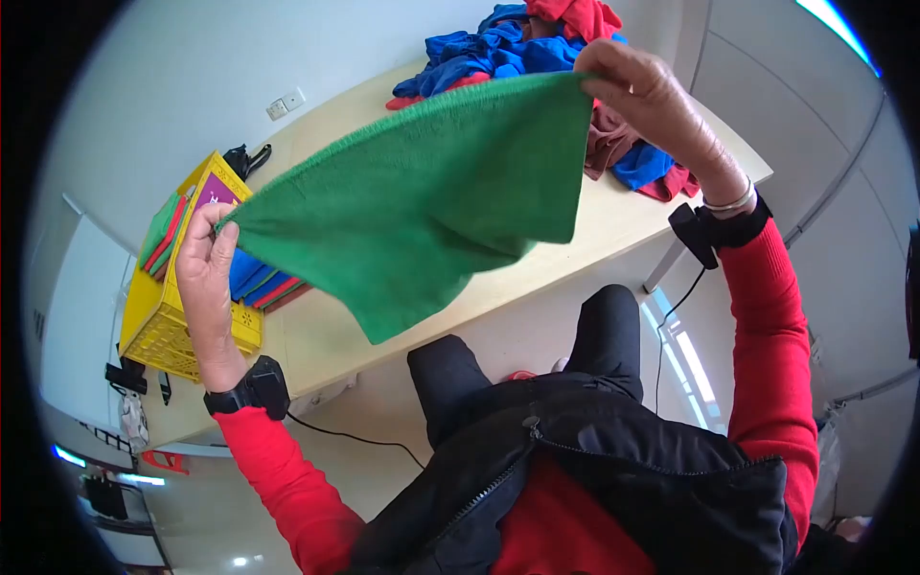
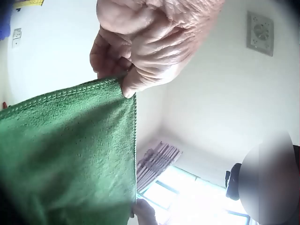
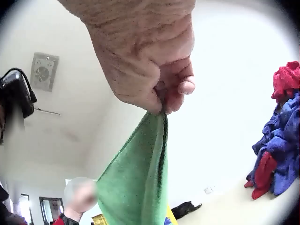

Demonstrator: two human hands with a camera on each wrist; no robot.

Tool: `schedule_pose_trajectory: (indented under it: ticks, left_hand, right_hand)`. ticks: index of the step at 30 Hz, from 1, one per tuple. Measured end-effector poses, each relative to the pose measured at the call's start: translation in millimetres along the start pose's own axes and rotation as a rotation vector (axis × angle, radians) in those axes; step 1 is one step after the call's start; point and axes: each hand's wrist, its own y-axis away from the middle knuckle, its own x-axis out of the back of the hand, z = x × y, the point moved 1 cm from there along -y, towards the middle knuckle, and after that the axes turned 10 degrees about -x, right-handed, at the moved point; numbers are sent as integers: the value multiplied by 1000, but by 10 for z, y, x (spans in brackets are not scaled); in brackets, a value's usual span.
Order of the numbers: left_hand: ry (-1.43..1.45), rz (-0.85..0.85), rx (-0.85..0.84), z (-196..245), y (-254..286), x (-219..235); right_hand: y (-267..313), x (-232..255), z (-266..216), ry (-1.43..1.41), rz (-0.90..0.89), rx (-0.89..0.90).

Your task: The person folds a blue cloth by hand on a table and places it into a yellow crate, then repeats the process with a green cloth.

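Observation:
A green cloth (image 1: 431, 201) is held up and stretched out above the table. My left hand (image 1: 206, 264) pinches its left corner, seen close in the left wrist view, where the left hand (image 2: 140, 51) nips the hemmed edge of the green cloth (image 2: 70, 154). My right hand (image 1: 637, 91) pinches the opposite corner, raised higher. In the right wrist view the right hand (image 3: 154, 70) grips the top of the green cloth (image 3: 138, 178), which hangs below it.
A pile of blue and red cloths (image 1: 537, 43) lies at the far end of the pale table (image 1: 326, 335). A yellow crate (image 1: 168, 316) with folded cloths stands at the left. A black object (image 1: 244, 158) lies behind it.

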Motion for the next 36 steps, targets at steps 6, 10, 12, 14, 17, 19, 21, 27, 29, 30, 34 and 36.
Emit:
schedule_pose_trajectory:
  ticks: [6, 10, 12, 14, 17, 19, 21, 27, 29, 30, 34, 36]
  left_hand:
    - [56, -34, 39, 25, 136, 18]
    - [64, -103, 22, 174, 201, 131]
    - [101, -107, -8, 192, 171, 225]
    - [120, -109, -13, 114, 145, 192]
    - [-54, -114, 130, -165, -34, -76]
    - [-79, -174, 212, -730, -120, -323]
    - [-180, -299, 247, -1723, -75, -627]
    - [-328, -387, 338, -3219, 96, -1053]
    - [-393, -312, 271, -3408, 98, -1158]
    - [-427, -274, 239, -3477, 93, -1197]
    - [-622, -289, 329, -3678, -4, -1320]
    - [-642, -294, 346, -3803, -76, -1350]
  right_hand:
    - [117, 108, -111, -136, -84, -179]
    - [165, 302, -219, -286, -199, -317]
    - [129, 367, -156, -252, -232, -267]
    - [61, 290, -36, -240, -258, -247]
    - [-130, -77, 246, -40, -282, -166]
    - [-182, -501, 531, -56, -298, -313]
    - [-133, -1207, 1166, -99, -363, -486]
    - [-45, -2221, 1872, 278, -330, -356]
    - [-70, -2384, 1972, 298, -312, -360]
    - [-85, -2461, 2010, 318, -286, -362]
    - [-185, -2790, 2153, 374, -231, -429]
    - [-268, -2927, 2231, 398, -211, -458]
